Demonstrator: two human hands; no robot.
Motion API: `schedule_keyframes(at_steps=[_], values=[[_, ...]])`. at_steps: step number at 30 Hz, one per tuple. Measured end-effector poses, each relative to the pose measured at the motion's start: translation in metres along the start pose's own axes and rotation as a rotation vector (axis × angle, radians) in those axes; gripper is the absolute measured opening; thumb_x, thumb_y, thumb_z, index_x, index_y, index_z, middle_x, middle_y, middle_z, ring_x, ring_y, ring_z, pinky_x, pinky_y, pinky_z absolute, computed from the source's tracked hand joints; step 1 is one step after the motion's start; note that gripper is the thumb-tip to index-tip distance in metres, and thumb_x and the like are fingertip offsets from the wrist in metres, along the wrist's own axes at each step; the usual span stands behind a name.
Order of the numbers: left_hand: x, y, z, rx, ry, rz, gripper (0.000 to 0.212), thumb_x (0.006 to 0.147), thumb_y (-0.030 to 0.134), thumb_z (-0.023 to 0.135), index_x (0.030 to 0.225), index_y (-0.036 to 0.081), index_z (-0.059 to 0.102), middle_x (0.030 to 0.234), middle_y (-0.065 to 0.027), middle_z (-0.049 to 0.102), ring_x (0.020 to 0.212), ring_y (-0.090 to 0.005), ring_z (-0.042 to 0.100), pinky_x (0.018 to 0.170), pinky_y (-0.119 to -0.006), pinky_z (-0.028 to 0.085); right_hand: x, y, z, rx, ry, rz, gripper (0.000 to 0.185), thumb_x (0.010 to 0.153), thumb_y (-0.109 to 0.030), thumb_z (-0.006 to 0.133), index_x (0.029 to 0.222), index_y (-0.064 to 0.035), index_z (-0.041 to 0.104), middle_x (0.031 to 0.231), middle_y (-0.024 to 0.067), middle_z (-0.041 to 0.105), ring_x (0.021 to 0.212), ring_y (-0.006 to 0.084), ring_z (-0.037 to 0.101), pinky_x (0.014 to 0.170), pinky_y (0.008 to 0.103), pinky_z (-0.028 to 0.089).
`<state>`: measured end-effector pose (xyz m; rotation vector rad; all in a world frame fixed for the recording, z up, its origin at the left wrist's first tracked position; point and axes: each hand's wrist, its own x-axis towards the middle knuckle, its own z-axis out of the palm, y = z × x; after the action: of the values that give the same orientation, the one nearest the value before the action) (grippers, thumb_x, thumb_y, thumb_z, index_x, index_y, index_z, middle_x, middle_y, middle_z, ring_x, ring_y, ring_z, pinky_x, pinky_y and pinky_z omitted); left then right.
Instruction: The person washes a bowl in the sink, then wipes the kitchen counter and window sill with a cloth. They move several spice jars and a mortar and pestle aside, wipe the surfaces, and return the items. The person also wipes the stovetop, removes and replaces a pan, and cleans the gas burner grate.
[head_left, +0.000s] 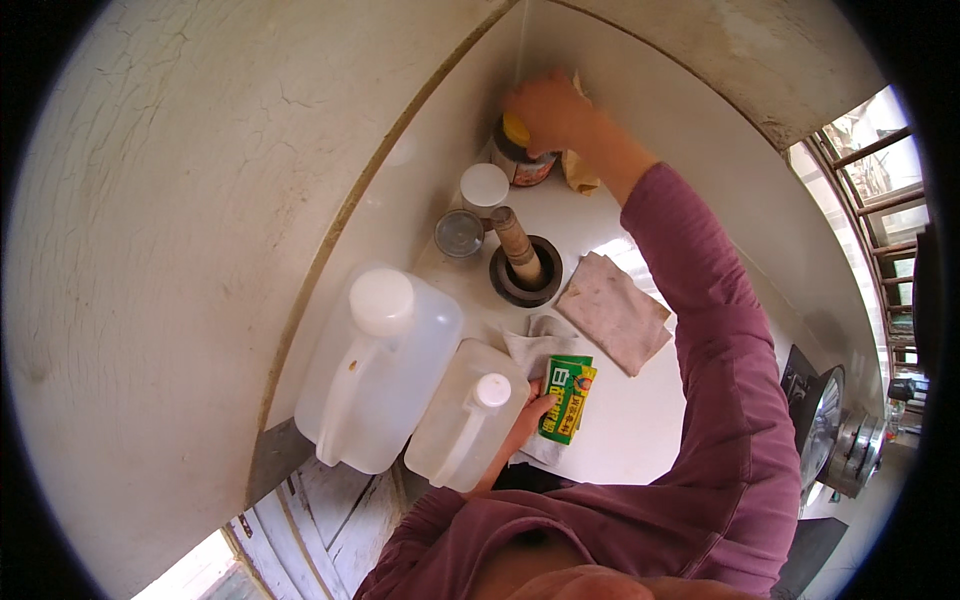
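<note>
My left hand (538, 411) is shut on green and yellow printed packets (568, 401), low over the white counter, with the thumb on top. In the back corner my right hand (551, 109) is slightly blurred, its fingers curled over a dark-lidded jar (530, 169) with a yellow patch on its top. A brown paper-like packet (579, 174) stands close beside that jar, partly behind my wrist. Whether the fingers grip the jar, the packet or neither is hidden. Nearer to me is a dark mortar (526, 292) with a wooden pestle (516, 244) leaning in it.
A white-lidded jar (484, 186) and a glass jar (459, 233) stand along the left wall. Two plastic jugs, one large (427, 315) and one smaller (469, 375), flank my left forearm. A folded pinkish cloth (615, 311) and a greyish cloth (544, 337) lie on the counter (630, 420).
</note>
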<state>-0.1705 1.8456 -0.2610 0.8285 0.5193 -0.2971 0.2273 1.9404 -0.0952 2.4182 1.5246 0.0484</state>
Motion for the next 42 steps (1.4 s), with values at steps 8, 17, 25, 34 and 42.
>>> schedule_keyframes(at_steps=[8, 17, 25, 34, 42], values=[[0.000, 0.000, 0.004, -0.017, 0.021, 0.063, 0.030, 0.094, 0.006, 0.051, 0.122, 0.000, 0.056, 0.110, -0.0049, 0.064, 0.098, -0.0120, 0.060, 0.089, -0.028, 0.047, -0.053, -0.027, -0.008, 0.139, 0.029, -0.229, 0.077, 0.062, -0.036, 0.083, 0.131, -0.0185, 0.053, 0.127, 0.0130, 0.057, 0.125, 0.0299, 0.049, 0.110, 0.0557, 0.025], [0.002, 0.000, 0.002, 0.015, 0.024, 0.076, 0.030, 0.093, 0.007, 0.051, 0.122, 0.000, 0.056, 0.111, -0.0046, 0.064, 0.099, -0.0123, 0.059, 0.089, -0.028, 0.047, -0.051, 0.002, 0.075, 1.043, 0.316, 0.400, 0.082, 0.078, -0.044, 0.073, 0.140, -0.0013, 0.040, 0.140, 0.0200, 0.046, 0.127, 0.0381, 0.046, 0.107, 0.0404, 0.036], [0.005, -0.013, -0.008, 0.082, 0.066, 0.079, 0.031, 0.093, 0.006, 0.052, 0.124, -0.001, 0.055, 0.111, -0.0046, 0.064, 0.099, -0.0117, 0.059, 0.089, -0.027, 0.047, -0.058, 0.005, 0.084, 1.042, 0.333, 0.262, 0.054, 0.086, -0.029, 0.064, 0.134, -0.0086, 0.051, 0.144, 0.0190, 0.041, 0.131, 0.0399, 0.040, 0.104, 0.0452, 0.039], [0.007, -0.018, -0.013, -0.022, 0.059, 0.048, 0.031, 0.092, 0.004, 0.052, 0.122, 0.000, 0.056, 0.110, -0.0032, 0.064, 0.097, -0.0108, 0.058, 0.088, -0.026, 0.047, -0.050, 0.007, 0.160, 0.490, 0.457, 0.327, 0.060, 0.086, -0.025, 0.064, 0.140, -0.0134, 0.042, 0.144, 0.0176, 0.041, 0.130, 0.0436, 0.038, 0.100, 0.0489, 0.042], [0.004, -0.014, -0.009, 0.056, 0.079, 0.083, 0.030, 0.092, 0.005, 0.053, 0.122, 0.000, 0.056, 0.110, -0.0035, 0.064, 0.097, -0.0105, 0.059, 0.089, -0.027, 0.047, -0.159, 0.020, 0.155, 1.933, 0.708, 0.480, 0.050, 0.090, -0.007, 0.042, 0.139, 0.0011, 0.041, 0.119, 0.0099, 0.059, 0.106, 0.0181, 0.055, 0.089, 0.0316, 0.045]])
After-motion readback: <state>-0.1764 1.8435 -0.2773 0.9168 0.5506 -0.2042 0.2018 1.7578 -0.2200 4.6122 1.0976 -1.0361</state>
